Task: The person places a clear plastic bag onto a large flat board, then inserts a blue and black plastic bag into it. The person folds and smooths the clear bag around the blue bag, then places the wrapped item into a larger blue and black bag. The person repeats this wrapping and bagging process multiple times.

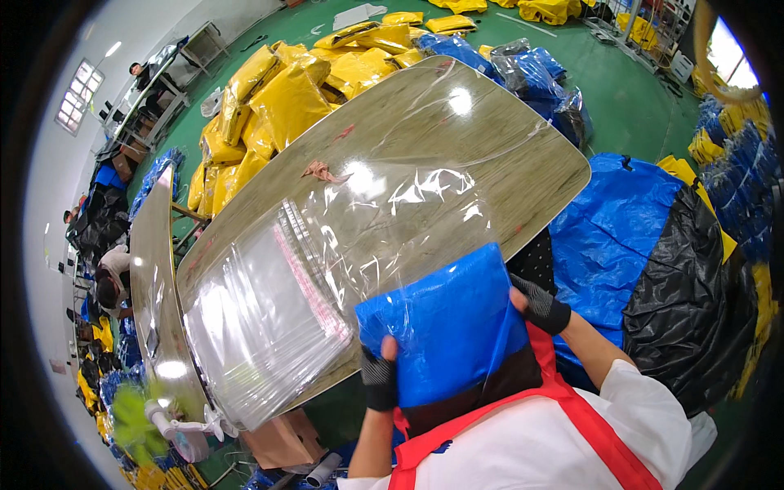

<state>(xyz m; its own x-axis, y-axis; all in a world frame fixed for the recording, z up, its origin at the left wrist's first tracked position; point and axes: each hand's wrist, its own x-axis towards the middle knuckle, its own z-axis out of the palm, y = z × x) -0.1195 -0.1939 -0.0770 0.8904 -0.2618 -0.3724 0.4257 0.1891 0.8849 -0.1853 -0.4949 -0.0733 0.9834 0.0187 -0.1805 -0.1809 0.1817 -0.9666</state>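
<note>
Between my two hands is a folded blue and black tarp (449,322), held at the near edge of the table against my red apron. My left hand (380,376), in a dark fingerless glove, grips its left side with the thumb on top. On the opposite side my right hand (539,306), gloved the same way, presses its edge. A clear plastic bag (416,220) lies spread on the table just beyond the tarp; whether the tarp's far edge is inside it, I cannot tell. To the left rests a stack of clear plastic bags (261,318).
Yellow packed bundles (286,98) pile up beyond the wood-patterned table (523,122), with blue packed bundles (543,77) beside them. A large blue and black tarp heap (621,229) lies at my right. A small fan (175,420) stands at lower left, near a cardboard box (282,441).
</note>
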